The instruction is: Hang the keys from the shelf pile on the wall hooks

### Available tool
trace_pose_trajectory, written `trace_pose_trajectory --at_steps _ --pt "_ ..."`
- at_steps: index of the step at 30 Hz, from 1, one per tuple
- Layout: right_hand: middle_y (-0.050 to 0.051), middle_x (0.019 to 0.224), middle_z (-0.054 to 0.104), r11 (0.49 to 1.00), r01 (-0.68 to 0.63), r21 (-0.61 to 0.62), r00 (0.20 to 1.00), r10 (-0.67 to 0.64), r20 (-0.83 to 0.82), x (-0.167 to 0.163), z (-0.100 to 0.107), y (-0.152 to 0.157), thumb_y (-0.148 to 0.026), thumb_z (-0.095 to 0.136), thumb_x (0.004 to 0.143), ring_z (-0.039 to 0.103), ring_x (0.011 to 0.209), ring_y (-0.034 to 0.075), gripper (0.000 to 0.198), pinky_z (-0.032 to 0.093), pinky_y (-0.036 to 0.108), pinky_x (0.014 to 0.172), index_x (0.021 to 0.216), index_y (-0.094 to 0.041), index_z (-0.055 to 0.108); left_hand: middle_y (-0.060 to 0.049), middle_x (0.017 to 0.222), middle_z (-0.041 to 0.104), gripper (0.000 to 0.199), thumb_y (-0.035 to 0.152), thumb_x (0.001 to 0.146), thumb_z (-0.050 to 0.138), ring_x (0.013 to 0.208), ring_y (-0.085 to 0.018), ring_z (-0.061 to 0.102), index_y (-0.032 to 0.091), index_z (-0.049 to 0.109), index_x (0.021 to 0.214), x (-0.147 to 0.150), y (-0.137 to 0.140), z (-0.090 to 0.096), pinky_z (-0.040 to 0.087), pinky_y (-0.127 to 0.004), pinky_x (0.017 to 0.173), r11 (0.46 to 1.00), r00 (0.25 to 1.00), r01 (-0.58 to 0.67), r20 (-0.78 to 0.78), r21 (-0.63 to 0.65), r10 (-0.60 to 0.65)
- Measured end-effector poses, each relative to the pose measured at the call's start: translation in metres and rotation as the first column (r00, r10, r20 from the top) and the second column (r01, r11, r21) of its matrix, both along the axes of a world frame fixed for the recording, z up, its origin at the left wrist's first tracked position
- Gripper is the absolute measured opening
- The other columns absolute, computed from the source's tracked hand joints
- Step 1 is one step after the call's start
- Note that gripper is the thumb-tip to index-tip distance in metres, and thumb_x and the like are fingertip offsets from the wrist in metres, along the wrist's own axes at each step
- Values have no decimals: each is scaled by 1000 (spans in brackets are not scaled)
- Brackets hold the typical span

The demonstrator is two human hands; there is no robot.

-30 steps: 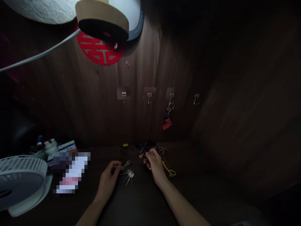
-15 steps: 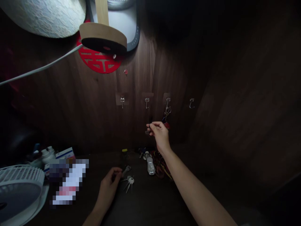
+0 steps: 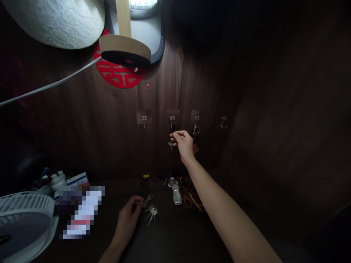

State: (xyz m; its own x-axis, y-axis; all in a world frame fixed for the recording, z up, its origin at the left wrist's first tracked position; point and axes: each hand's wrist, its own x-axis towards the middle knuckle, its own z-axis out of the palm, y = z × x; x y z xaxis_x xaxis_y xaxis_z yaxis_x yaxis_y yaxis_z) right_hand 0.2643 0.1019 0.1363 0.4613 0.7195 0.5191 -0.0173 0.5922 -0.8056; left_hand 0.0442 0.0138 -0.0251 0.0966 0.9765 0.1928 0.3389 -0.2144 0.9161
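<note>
My right hand [image 3: 184, 144] is closed in a pinch just below the second metal hook [image 3: 172, 122] from the left. A small key [image 3: 171, 144] hangs from its fingertips; a dark strip, perhaps a loop, rises from them toward the hook. Beside that hand, a key ring [image 3: 196, 130] with a red piece hangs on the third hook [image 3: 196, 118]. On the dark tabletop my left hand [image 3: 131, 212] rests with its fingertips pinched at a bunch of keys [image 3: 153, 212], and a further key [image 3: 148, 199] lies by the fingers. Its grip is partly hidden.
Keys with a silver fob [image 3: 176, 194] and coloured cords [image 3: 189, 197] lie along the wall. Other hooks [image 3: 144, 118] [image 3: 224, 121] are on the wood panel. A white fan [image 3: 27, 219], bottles [image 3: 58, 180] and a box [image 3: 78, 180] stand left. A cap [image 3: 153, 33] hangs above.
My right hand has risen slightly, bringing the key nearer the second hook. My left hand stays by the bunch of keys. The whole view has shifted a little.
</note>
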Motion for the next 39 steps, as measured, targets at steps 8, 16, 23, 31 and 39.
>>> trace_pose_trajectory --at_steps 8,16,23,31,39 --pt "2 72 68 998 22 -59 1000 -22 3 1 -13 7 -33 65 68 59 59 10 19 42 16 41 74 -18 55 1 70 71 21 41 77 51 73 -21 67 23 62 82 0 0 -2 48 -30 71 1000 1000 0 -2 10 0" --pt "1 72 66 994 43 -101 999 -44 -2 3 -20 13 -31 67 63 59 62 11 19 41 16 43 74 -18 59 1 69 71 19 38 76 53 71 -20 67 23 62 80 0 -1 -1 49 -29 70 999 1000 -8 -7 40 8" --pt "2 83 67 993 52 -108 999 -53 -6 7 -32 5 -29 63 65 60 74 13 22 46 19 51 84 -19 65 1 69 71 19 38 77 52 70 -20 67 23 62 81 -1 -1 -2 49 -29 68 999 1000 -5 -8 33 6" --pt "1 79 66 973 40 -227 998 -26 63 11 -68 -23 -27 61 65 59 73 14 18 46 20 51 80 -20 68 1 73 72 19 38 76 52 72 -20 67 23 63 81 -2 -1 -4 49 -30 70 999 999 -31 -30 42 32" --pt "1 72 65 937 -82 -340 980 137 142 -5 -117 -58 -28 61 68 61 69 15 13 47 22 52 76 -20 68 0 84 70 18 34 77 51 82 -21 66 24 62 85 -3 -2 -5 49 -31 76 996 998 -49 -32 69 52"
